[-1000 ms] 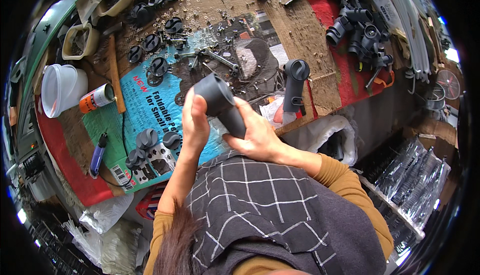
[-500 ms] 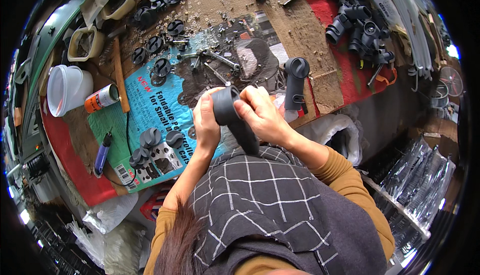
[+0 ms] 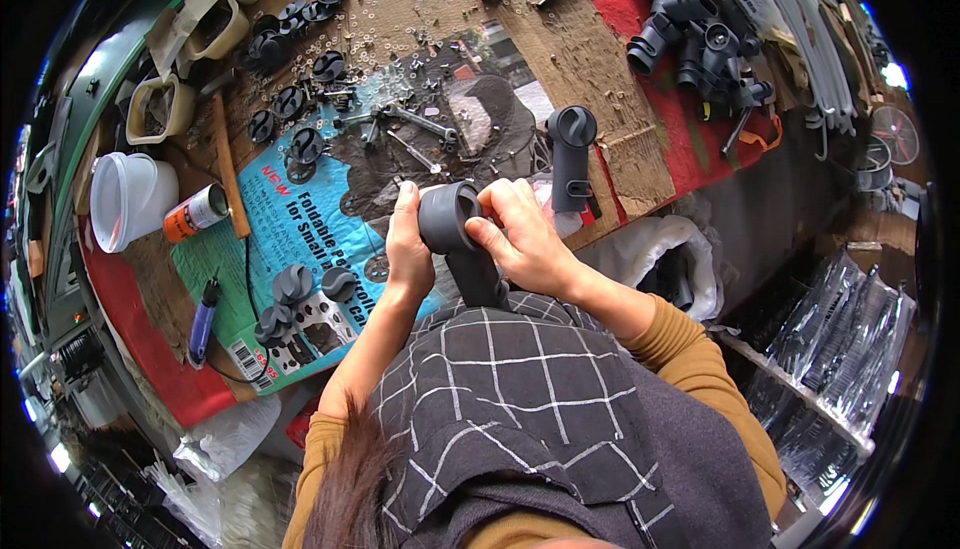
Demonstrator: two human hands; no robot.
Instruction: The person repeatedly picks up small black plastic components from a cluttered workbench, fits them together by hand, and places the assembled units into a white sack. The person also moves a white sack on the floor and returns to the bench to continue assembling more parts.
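A dark grey plastic tube fitting with a round, ring-shaped head (image 3: 447, 217) is up in front of my apron, its stem pointing down toward me. My left hand (image 3: 409, 249) grips the head from the left, thumb up along its side. From the right, my right hand (image 3: 528, 241) pinches the rim, with the thumb at the round opening and the other fingers curled. A similar fitting (image 3: 571, 161) stands on the cardboard just beyond my right hand, with a grooved round cap on top. Wrenches (image 3: 425, 124) and a screwdriver (image 3: 414, 152) lie past my hands.
Loose nuts and small hardware cover the cardboard (image 3: 420, 9). Round black knobs (image 3: 290, 102) and grey ones (image 3: 292, 285) lie at left, near a hammer (image 3: 230, 169), an orange can (image 3: 195, 214), a white tub (image 3: 132, 201) and a purple tool (image 3: 204, 321). More fittings (image 3: 690, 39) are piled at right.
The fitting has turned slightly in my hands, its head now tilted more upright. My right fingers have shifted on the rim. The view has moved a little, sliding the table leftward.
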